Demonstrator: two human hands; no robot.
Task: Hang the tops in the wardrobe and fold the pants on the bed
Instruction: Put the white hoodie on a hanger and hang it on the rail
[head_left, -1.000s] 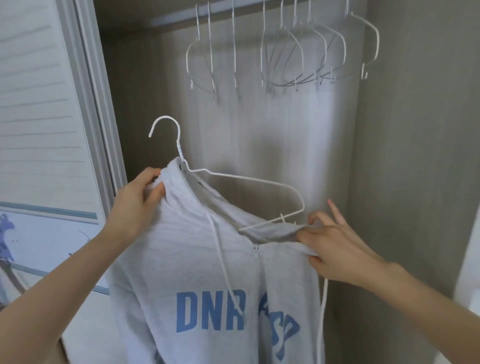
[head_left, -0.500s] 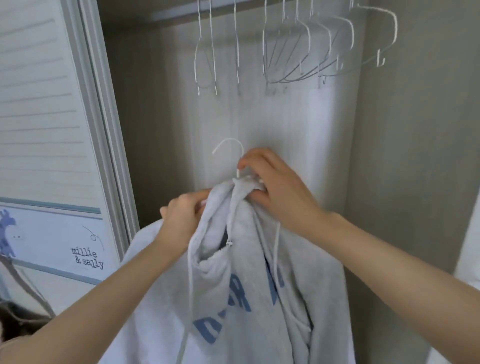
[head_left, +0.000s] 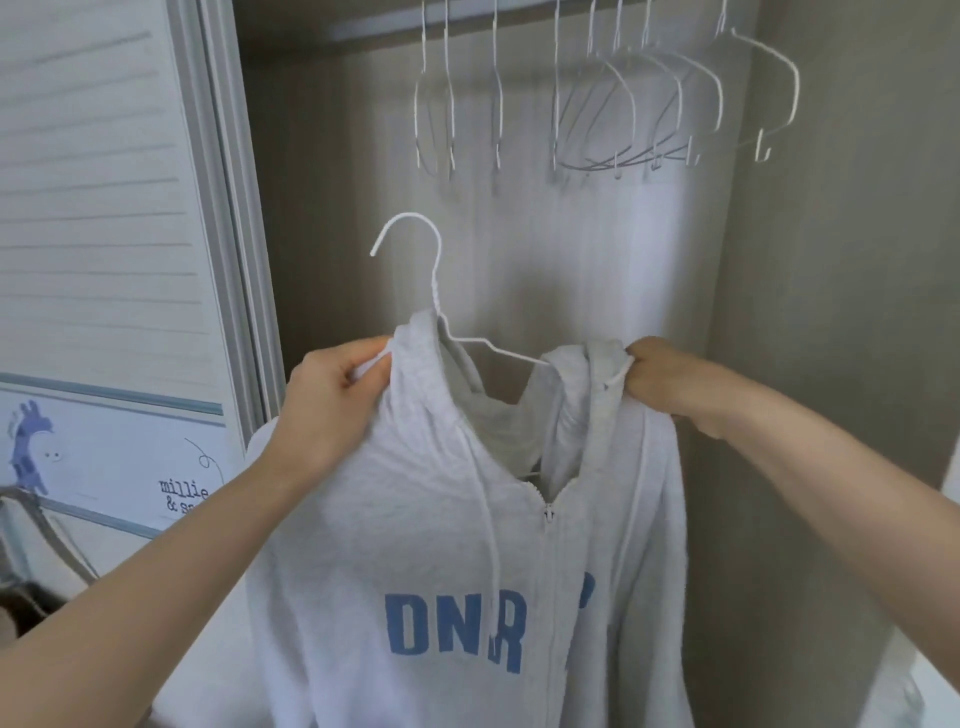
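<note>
A light grey zip hoodie with blue letters "DNR" hangs on a white wire hanger in front of the open wardrobe. My left hand grips the hoodie's left shoulder together with the hanger's end. My right hand grips the right shoulder at the hanger's other end. The hanger's hook stands upright, below the rail and apart from it. The zip is partly open at the neck. No pants are in view.
Several empty white wire hangers hang from the wardrobe rail at the top. A sliding door with a printed panel stands to the left. The wardrobe's side wall is on the right.
Half a second ago both hands were bunched at the collar near the hook. Now they have spread apart to the two shoulders and the hoodie faces me, flat on the hanger.
</note>
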